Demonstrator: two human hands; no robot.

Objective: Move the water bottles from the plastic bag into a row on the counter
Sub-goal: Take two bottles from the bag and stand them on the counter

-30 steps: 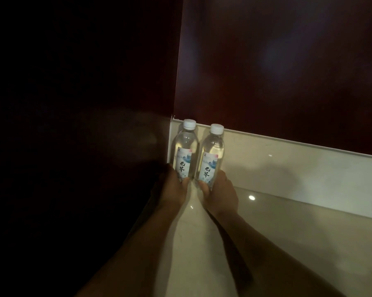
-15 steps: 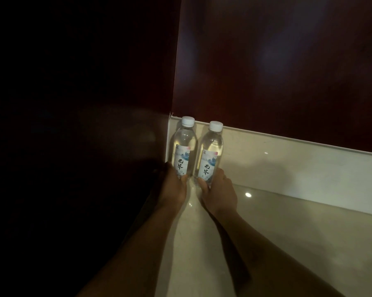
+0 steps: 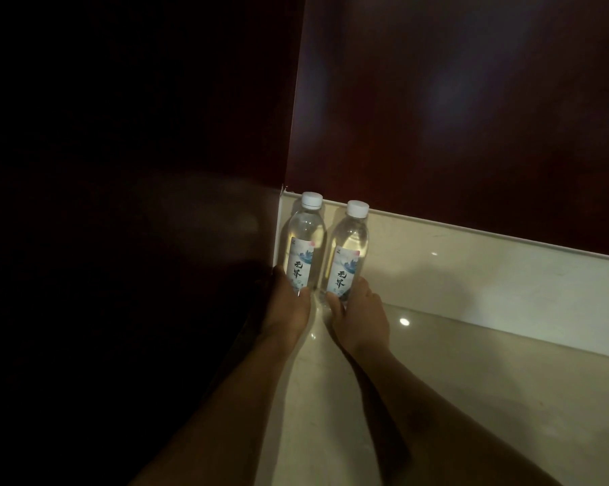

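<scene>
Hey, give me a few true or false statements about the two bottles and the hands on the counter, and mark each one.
1. Two water bottles stand upright in the corner: left bottle, right bottle. True.
2. Both bottles have their caps off. False: each wears a white cap.
3. The left hand holds the left bottle at its base. True.
4. The right hand rests flat on the counter, touching nothing. False: it holds the right bottle's base.
5. The bottles are lying on their sides. False: both stand.
</scene>
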